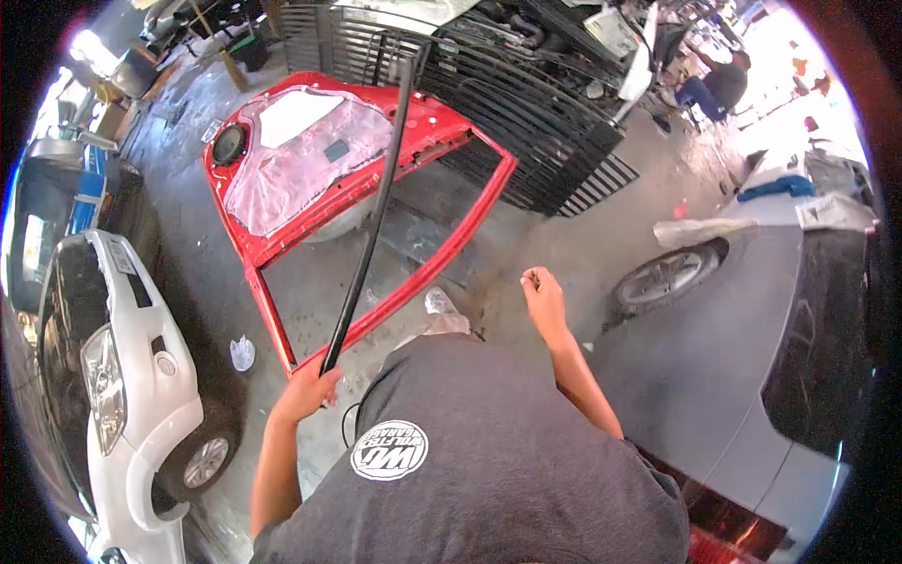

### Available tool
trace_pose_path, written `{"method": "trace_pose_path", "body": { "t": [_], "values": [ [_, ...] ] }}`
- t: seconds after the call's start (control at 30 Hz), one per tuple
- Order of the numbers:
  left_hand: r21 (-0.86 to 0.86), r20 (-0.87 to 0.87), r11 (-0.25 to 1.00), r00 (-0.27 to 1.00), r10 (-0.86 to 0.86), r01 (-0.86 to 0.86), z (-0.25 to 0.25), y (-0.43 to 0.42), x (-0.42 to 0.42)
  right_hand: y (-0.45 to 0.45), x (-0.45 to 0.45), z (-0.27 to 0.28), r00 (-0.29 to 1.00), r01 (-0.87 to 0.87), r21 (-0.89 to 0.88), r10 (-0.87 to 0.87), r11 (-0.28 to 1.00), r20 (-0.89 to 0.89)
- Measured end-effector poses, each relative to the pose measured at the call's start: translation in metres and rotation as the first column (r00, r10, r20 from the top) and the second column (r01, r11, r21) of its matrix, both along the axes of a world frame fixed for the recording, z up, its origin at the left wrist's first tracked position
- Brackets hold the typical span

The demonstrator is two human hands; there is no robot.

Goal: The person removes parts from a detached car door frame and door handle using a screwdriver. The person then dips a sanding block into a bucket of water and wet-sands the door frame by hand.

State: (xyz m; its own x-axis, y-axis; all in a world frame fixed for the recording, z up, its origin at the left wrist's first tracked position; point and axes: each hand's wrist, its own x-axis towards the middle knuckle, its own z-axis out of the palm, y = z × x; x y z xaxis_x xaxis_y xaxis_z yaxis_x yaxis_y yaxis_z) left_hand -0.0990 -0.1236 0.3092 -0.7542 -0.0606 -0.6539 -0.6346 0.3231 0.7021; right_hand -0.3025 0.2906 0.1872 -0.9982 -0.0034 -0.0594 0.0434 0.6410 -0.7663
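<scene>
My left hand (308, 389) is closed around the lower end of a long, straight black trim strip (378, 207), which tilts up and across the view. Beneath the strip is a red car door (434, 132), inner side up, its window frame reaching toward me. My left hand is by the lower corner of that frame; whether it also touches it I cannot tell. A clear plastic sheet (272, 193) covers part of the door panel, beside a round black speaker (228, 146). My right hand (543, 293), apart from the door, has its fingers curled in; anything inside them is hidden.
A white car (150, 381) stands at left, a grey car body (700, 324) with its wheel (667, 280) at right. Behind the door are black slatted panels (526, 122). A crumpled plastic bag (242, 353) lies on the floor. Another person (719, 86) crouches at far right.
</scene>
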Motion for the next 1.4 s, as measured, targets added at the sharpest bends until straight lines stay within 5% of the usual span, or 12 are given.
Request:
{"method": "trace_pose_path", "body": {
  "t": [0.13, 0.23, 0.43, 0.53, 0.8, 0.87, 1.0, 1.07, 1.2, 1.4],
  "values": [
    [0.011, -0.248, 1.0, 0.969, -0.01, 0.013, 0.008, 0.033, 0.0, 0.01, 0.076, 0.009, 0.992, 0.128, -0.111, -0.128, 0.986, 0.009],
    [-0.205, -0.31, 0.885, 0.83, -0.464, 0.418, 0.031, 0.047, -0.011, 0.027, 0.148, -0.001, 0.983, 0.184, -0.143, -0.179, 0.973, 0.043],
    [0.242, -0.273, 0.783, 0.815, -0.512, 0.573, 0.042, 0.127, 0.014, 0.045, 0.293, -0.007, 0.949, 0.247, -0.104, -0.218, 0.963, 0.228],
    [0.27, -0.247, 0.685, 0.736, -0.63, 0.676, -0.001, 0.154, 0.038, 0.049, 0.345, -0.011, 0.923, 0.23, -0.02, -0.211, 0.973, 0.321],
    [0.751, -0.002, 0.559, 0.847, -0.532, 0.352, -0.163, 0.168, 0.116, 0.004, 0.415, 0.012, 0.906, 0.088, 0.181, -0.154, 0.98, 0.394],
    [0.83, 0.09, 0.517, 0.863, -0.498, 0.212, -0.216, 0.161, 0.152, -0.013, 0.428, 0.004, 0.947, 0.069, 0.065, -0.085, 0.996, 0.308],
    [0.68, 0.395, 0.724, 0.889, -0.232, -0.113, -0.189, 0.119, 0.205, -0.075, 0.445, 0.02, 0.931, 0.078, -0.05, -0.055, 0.996, 0.36],
    [0.615, 0.486, 0.766, 0.854, -0.183, -0.186, -0.185, 0.088, 0.224, -0.109, 0.451, 0.045, 0.92, -0.086, -0.141, 0.133, 0.986, 0.368],
    [0.502, 0.365, 0.862, 0.922, -0.128, -0.079, -0.173, 0.036, 0.278, -0.169, 0.469, 0.061, 0.825, -0.343, -0.294, 0.436, 0.892, 0.36],
    [0.397, 0.228, 0.917, 0.972, -0.049, -0.047, -0.132, -0.013, 0.336, -0.239, 0.485, 0.1, 0.684, -0.48, -0.375, 0.606, 0.793, 0.407]
  ]
}}
